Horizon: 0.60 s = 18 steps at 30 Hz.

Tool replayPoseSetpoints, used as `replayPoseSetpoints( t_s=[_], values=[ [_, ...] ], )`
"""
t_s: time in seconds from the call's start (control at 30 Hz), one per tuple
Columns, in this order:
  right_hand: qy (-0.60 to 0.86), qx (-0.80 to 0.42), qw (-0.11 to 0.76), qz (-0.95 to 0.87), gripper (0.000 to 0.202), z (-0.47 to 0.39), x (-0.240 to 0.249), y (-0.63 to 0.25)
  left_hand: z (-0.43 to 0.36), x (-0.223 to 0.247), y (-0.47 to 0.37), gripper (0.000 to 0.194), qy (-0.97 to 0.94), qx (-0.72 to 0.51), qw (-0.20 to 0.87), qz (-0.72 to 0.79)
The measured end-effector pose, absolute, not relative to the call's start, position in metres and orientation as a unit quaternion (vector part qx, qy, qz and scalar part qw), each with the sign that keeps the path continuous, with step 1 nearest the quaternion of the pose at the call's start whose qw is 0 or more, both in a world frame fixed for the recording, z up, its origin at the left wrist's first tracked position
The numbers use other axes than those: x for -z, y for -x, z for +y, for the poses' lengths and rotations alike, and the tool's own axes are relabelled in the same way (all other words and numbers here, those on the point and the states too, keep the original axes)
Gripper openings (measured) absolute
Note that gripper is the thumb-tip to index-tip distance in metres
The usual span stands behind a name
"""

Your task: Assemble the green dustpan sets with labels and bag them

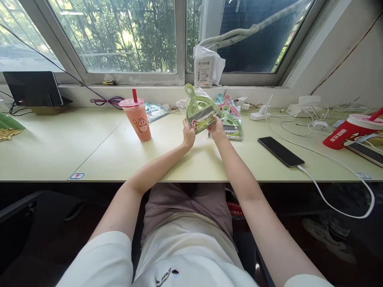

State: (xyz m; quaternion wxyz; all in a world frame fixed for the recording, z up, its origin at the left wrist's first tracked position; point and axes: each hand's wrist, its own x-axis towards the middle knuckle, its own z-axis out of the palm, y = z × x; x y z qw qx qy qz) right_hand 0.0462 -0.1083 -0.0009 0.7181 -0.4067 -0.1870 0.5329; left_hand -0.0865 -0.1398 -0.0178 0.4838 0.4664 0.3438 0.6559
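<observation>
Both my hands hold up a green mini dustpan-and-brush set [198, 108] in clear wrapping above the pale desk [89, 151]. My left hand [188, 134] grips its lower left corner and my right hand [216, 128] grips its lower right corner. Right behind it on the desk lies a pile of similar wrapped sets [231, 119], green, pink and teal.
A pink drink cup [139, 118] with a red straw stands left of my hands. A black phone [280, 151] on a white cable lies to the right, with a red cup [353, 132] on its side, chargers and cords beyond. A tablet [32, 88] leans far left; a white bag [206, 68] sits on the sill.
</observation>
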Motion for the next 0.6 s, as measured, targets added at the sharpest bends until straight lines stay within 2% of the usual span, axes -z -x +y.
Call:
replayPoseSetpoints(
  t_s=[0.2,0.33,0.5,0.6],
  values=[
    [0.375,-0.525,0.726,-0.236,0.016,-0.11,0.002,-0.048,-0.146,0.016,0.084,0.051,-0.469,-0.661,0.483,0.331],
    [0.311,-0.55,0.709,-0.313,0.017,-0.119,0.0,-0.039,-0.141,0.011,0.089,0.046,-0.426,-0.688,0.485,0.33],
    [0.317,-0.587,0.661,-0.345,0.017,-0.123,0.0,-0.033,-0.139,0.008,0.092,0.042,-0.389,-0.698,0.483,0.357],
    [0.328,-0.574,0.678,-0.321,0.017,-0.118,0.002,-0.032,-0.138,0.007,0.091,0.035,-0.391,-0.686,0.496,0.363]
  ],
)
